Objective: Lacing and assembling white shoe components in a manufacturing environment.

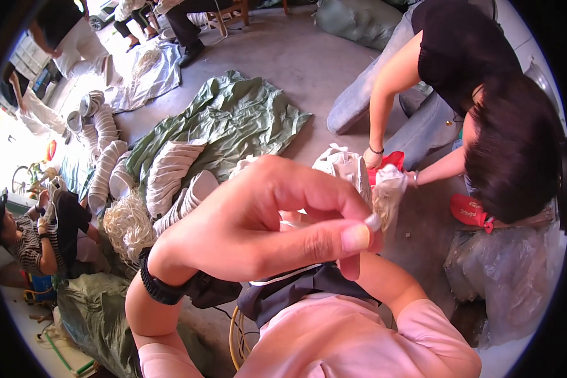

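Note:
My left hand [264,220] fills the middle of the view, close to the camera, with a black band on its wrist. Its thumb and forefinger are pinched together; nothing shows between them. My right hand is hidden behind it, and only the forearm in a pink sleeve [416,309] shows. A thin white lace [282,276] runs over a dark piece [296,291] just below my left hand. Beyond my fingers a co-worker in a black top holds a white shoe [345,167] and white stuffing [387,189] with both hands.
Stacks of white shoe parts [170,170] lie on a green tarp [233,113] at the left, with a bundle of white laces [129,227]. Other people sit at the left and the top. Red items [469,211] and clear plastic bags [510,271] lie at the right.

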Demonstrator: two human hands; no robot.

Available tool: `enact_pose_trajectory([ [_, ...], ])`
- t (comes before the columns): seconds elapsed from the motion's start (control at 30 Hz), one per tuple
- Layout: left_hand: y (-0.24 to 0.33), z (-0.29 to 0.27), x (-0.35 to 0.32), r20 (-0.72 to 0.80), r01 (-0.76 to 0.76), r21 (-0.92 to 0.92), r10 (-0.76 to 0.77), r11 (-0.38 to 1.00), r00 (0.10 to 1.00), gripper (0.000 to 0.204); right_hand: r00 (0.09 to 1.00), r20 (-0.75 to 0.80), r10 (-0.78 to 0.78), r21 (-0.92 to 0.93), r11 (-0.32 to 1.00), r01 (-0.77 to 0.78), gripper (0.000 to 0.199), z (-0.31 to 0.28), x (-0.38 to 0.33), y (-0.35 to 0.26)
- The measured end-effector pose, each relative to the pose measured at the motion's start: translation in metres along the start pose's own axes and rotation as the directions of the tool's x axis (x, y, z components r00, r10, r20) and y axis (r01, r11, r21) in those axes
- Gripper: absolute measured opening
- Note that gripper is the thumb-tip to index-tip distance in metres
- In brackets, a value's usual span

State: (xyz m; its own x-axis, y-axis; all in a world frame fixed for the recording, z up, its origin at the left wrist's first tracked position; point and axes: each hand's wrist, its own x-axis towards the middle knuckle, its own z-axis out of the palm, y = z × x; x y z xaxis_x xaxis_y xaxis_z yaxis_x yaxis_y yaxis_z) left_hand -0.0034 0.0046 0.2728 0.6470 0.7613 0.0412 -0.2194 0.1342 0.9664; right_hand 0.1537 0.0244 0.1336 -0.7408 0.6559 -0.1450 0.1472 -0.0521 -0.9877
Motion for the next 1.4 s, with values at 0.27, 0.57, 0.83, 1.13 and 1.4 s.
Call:
enact_pose_trajectory([
  [0.27,-0.065,-0.051,0.008,-0.38,0.293,0.738,0.015,0.608,0.925,0.03,0.879,-0.385,-0.282,-0.488,0.87,0.065,0.026,-0.001,0.016,0.095],
  [0.57,-0.173,-0.098,-0.004,-0.505,0.575,0.409,-0.349,0.709,0.789,0.021,0.928,-0.325,-0.181,-0.286,0.954,0.086,0.071,-0.012,0.013,0.121],
  [0.83,-0.161,-0.103,0.004,-0.415,0.555,0.52,-0.376,0.649,0.828,0.02,0.952,-0.235,-0.194,-0.256,0.958,0.132,0.07,-0.024,0.014,0.111],
  [1.13,-0.16,-0.11,0.018,-0.4,0.651,0.367,-0.519,0.664,0.756,0.021,0.971,-0.116,-0.211,-0.189,0.964,0.187,0.072,-0.038,0.019,0.111],
  [1.4,-0.161,-0.11,0.026,-0.335,0.656,0.35,-0.565,0.668,0.754,0.021,0.948,-0.172,-0.266,-0.118,0.961,0.248,0.075,-0.04,0.019,0.125],
])
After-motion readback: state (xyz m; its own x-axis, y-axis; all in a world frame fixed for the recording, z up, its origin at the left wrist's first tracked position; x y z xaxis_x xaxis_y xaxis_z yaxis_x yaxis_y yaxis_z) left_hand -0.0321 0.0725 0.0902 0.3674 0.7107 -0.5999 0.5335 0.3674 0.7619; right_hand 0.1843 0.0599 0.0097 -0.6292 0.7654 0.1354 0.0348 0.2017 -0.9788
